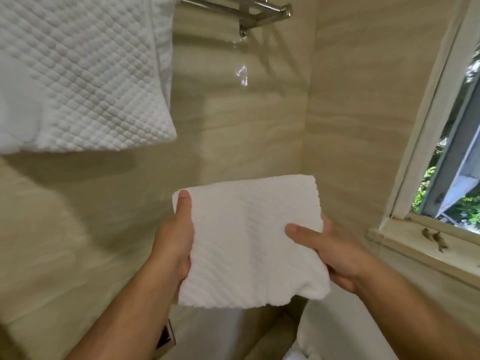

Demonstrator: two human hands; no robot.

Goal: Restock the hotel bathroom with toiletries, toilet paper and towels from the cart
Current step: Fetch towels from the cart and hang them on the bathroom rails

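Folded towel (249, 240) below rack (241, 11)

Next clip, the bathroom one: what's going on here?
A person holds a folded white towel with both hands, the left hand gripping its left edge and the right hand its right side, thumbs on top. It is in mid-air before the tiled wall, below the chrome rack, where a waffle-textured towel hangs. A window is at right.

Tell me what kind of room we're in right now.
Most likely a bathroom: a chrome towel rack is fixed to the beige tiled wall, a hanging towel drapes at its left, and the left hand and right hand hold a folded towel.
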